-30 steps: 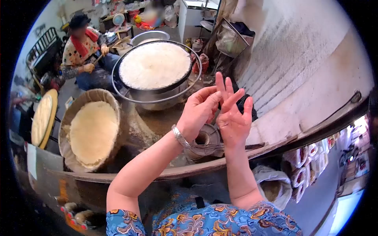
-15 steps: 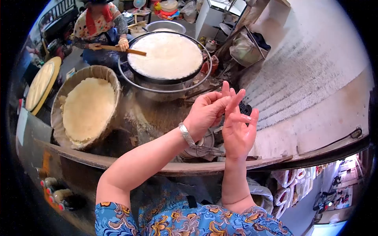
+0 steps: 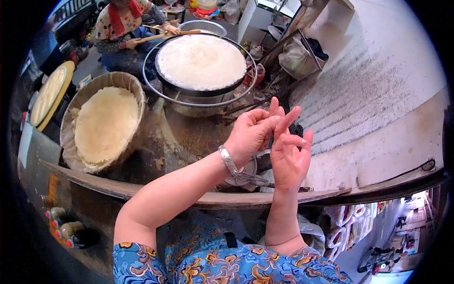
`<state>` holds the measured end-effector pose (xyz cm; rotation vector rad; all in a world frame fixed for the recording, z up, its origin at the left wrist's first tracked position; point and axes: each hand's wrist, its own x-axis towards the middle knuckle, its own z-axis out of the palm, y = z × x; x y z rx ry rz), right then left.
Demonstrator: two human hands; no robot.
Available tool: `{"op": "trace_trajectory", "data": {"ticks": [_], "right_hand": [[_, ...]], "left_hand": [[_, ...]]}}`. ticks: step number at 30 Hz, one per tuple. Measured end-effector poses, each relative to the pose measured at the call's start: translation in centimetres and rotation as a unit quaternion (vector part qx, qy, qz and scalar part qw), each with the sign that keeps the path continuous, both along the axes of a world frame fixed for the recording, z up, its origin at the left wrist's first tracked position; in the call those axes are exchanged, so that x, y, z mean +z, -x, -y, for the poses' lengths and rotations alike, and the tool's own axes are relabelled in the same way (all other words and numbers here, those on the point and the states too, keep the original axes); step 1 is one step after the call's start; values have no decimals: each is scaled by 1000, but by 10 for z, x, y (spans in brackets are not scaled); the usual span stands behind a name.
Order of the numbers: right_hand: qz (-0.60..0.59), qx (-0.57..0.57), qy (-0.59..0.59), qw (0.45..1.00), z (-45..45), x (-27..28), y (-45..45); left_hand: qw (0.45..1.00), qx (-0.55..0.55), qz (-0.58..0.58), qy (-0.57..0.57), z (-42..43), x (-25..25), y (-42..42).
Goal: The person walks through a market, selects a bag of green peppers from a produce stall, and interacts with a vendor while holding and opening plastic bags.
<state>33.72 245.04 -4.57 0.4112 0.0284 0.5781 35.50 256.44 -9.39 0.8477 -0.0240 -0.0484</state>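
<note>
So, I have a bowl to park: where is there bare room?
The floury brown surface between the lined basket, the round griddle and the left forearm looks freest. Crowded: behind the griddle, by the metal basin, and beneath the left hand, around the metal rods.

The griddle lies ahead, with a flat round sheet on it and a ring around it. A basin is just behind; a co-worker sits behind to the left. Left and nearer stands a basket with flatbreads in it, a round board beyond its left side. A wall stands right.
</note>
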Motion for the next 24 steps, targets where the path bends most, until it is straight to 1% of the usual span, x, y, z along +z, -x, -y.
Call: {"op": "trace_trajectory", "data": {"ticks": [1, 3, 4, 6, 7, 8, 9, 10, 11, 12, 13, 15, 16, 17, 19, 20, 24], "right_hand": [[-3, 10, -10, 1000, 2, 0, 0], [-4, 10, -20, 1000, 9, 1, 0], [-12, 11, -29, 999, 16, 1, 1], [-24, -5, -35, 999, 34, 2, 0], [-16, -21, -44, 999, 44, 2, 1], [-5, -34, -46, 998, 56, 2, 1], [8, -46, -49, 998, 69, 0, -1], [13, -66, -40, 997, 82, -2, -3], [15, -83, -52, 995, 95, -5, -3], [17, -100, -66, 993, 104, -8, 0], [18, -115, -63, 991, 111, -9, 2], [9, -130, -88, 988, 119, -13, 5], [7, -138, -95, 986, 123, -17, 7], [4, -146, -98, 984, 125, -20, 8], [3, -143, -93, 985, 129, -22, 10], [5, -147, -92, 985, 131, -24, 10], [2, -165, -101, 981, 137, -26, 11]], "left_hand": [[1000, -3, -1, 0, 1, -1, 1], [998, 5, -3, -56, 1, -1, 5], [999, -6, 0, -54, 1, 5, 11], [992, 0, -17, -128, 7, 10, 25], [961, 55, 74, -261, 13, -1, 24], [900, 45, 153, -406, 15, -9, 30], [810, 41, 233, -537, 13, -4, 37], [815, 29, 246, -525, 16, -6, 39], [733, 2, 322, -600, 20, -9, 41], [635, -22, 394, -664, 22, -13, 43], [637, -30, 404, -656, 24, -16, 45], [581, -45, 430, -690, 25, -22, 49], [564, -48, 443, -695, 25, -22, 50], [563, -56, 446, -694, 24, -19, 51], [504, -58, 484, -713, 22, -7, 54], [503, -64, 485, -712, 22, -7, 55], [470, -55, 511, -718, 23, -2, 56]]}}
